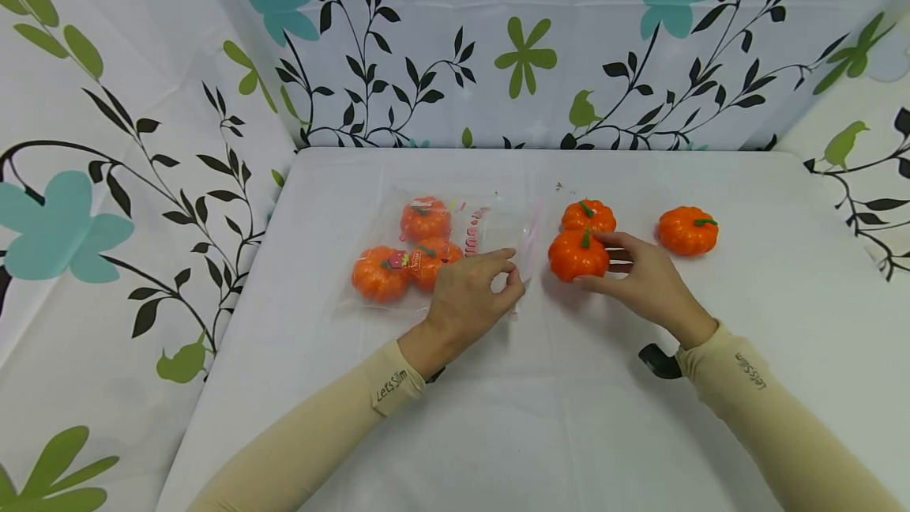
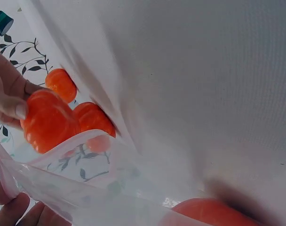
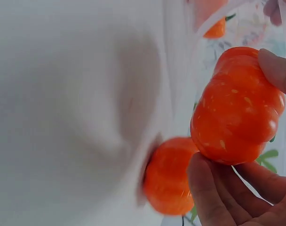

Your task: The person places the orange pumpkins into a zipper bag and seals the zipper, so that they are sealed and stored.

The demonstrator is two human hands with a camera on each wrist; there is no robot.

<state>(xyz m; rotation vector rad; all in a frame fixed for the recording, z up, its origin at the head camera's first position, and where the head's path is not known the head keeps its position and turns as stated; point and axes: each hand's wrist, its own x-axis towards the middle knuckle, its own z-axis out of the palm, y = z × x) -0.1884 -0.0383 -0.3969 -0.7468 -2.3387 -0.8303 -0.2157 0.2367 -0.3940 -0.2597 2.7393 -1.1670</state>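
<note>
A clear plastic bag [image 1: 490, 216] with a pinkish opening edge lies on the table, several small orange toy pumpkins [image 1: 380, 275] inside it. My left hand [image 1: 472, 299] pinches the bag's rim near its mouth, and the left wrist view shows the film [image 2: 96, 188] lifted there. Just right of the opening, my right hand [image 1: 640, 279] grips another orange pumpkin [image 1: 577, 256] between thumb and fingers. In the right wrist view this pumpkin [image 3: 239, 108] is raised off the table, its green stem hidden.
Behind the held pumpkin sits a loose one [image 1: 588, 215], and another [image 1: 687, 231] lies farther right. The white table [image 1: 540, 425] is bordered by a leaf-patterned cloth [image 1: 455, 46] at the back and sides.
</note>
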